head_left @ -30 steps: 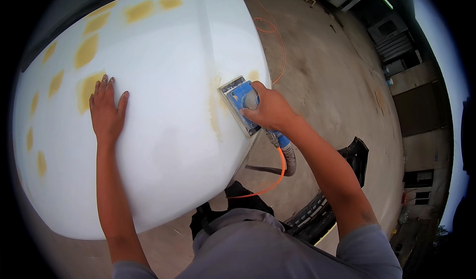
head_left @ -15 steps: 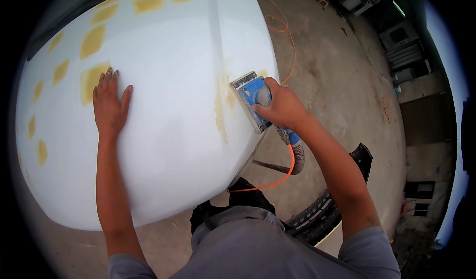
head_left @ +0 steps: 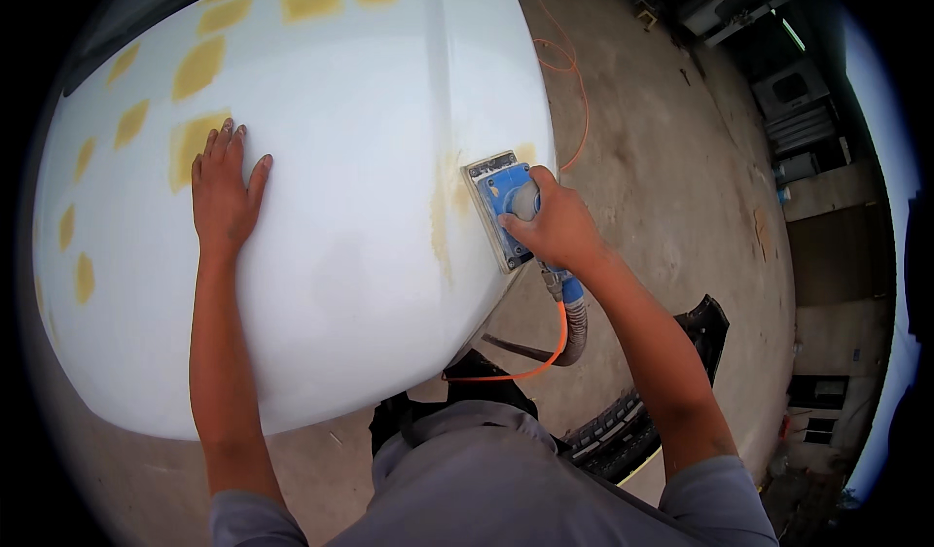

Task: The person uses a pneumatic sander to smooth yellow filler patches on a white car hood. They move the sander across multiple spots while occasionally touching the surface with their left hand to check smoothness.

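A white car hood (head_left: 341, 255) fills the left and middle of the view, marked with several yellow filler patches (head_left: 198, 68). My left hand (head_left: 226, 187) lies flat on the hood with fingers stretched, their tips at the lower edge of a large patch. My right hand (head_left: 559, 218) is wrapped round the grip of a blue power sander (head_left: 494, 189) with a rectangular pad. The pad rests on the hood's right edge, beside a smeared yellowish area (head_left: 440, 226). From the sander's rear run a grey ribbed hose (head_left: 577, 331) and an orange air line (head_left: 561, 328).
More orange hose (head_left: 584, 109) trails across the concrete floor (head_left: 662, 158) on the right. A black grille-like car part (head_left: 608, 440) lies on the floor near my right elbow. Along the far right wall stand vehicle panels (head_left: 788, 90).
The whole view has shifted slightly, so the hood sits a little farther right. The sander stays at the hood's right edge in my right hand, and my left hand still lies flat.
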A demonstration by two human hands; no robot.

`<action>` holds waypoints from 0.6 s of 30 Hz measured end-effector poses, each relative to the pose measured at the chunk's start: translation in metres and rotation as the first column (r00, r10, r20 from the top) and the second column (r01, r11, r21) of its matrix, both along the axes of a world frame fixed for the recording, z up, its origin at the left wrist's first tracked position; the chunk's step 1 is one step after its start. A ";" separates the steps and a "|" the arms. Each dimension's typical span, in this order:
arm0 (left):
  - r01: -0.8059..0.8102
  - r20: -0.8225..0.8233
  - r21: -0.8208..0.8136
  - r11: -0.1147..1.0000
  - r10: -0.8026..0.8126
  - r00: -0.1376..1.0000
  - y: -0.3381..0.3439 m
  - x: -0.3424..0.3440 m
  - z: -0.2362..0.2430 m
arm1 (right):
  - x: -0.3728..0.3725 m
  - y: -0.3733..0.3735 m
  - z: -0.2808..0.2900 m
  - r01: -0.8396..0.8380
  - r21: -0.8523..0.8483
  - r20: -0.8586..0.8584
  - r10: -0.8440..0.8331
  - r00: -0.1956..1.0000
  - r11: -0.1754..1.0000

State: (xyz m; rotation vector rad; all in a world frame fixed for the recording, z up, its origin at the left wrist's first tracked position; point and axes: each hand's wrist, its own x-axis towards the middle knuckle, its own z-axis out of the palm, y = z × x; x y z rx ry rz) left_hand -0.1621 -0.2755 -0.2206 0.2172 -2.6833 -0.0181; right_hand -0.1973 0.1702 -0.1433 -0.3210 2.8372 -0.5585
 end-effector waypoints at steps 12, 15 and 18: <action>0.004 0.001 0.035 0.999 -0.004 1.000 0.003 -0.001 -0.002 | -0.004 -0.016 0.009 0.018 0.032 0.054 -0.020 0.998 0.999; 0.020 -0.013 0.042 0.999 -0.019 1.000 0.008 -0.004 0.002 | -0.004 -0.012 0.007 0.055 0.013 0.014 -0.055 0.998 0.998; -0.005 0.031 0.047 0.999 0.003 1.000 0.007 -0.001 0.003 | 0.013 -0.019 -0.001 0.046 0.012 -0.029 -0.045 0.999 0.999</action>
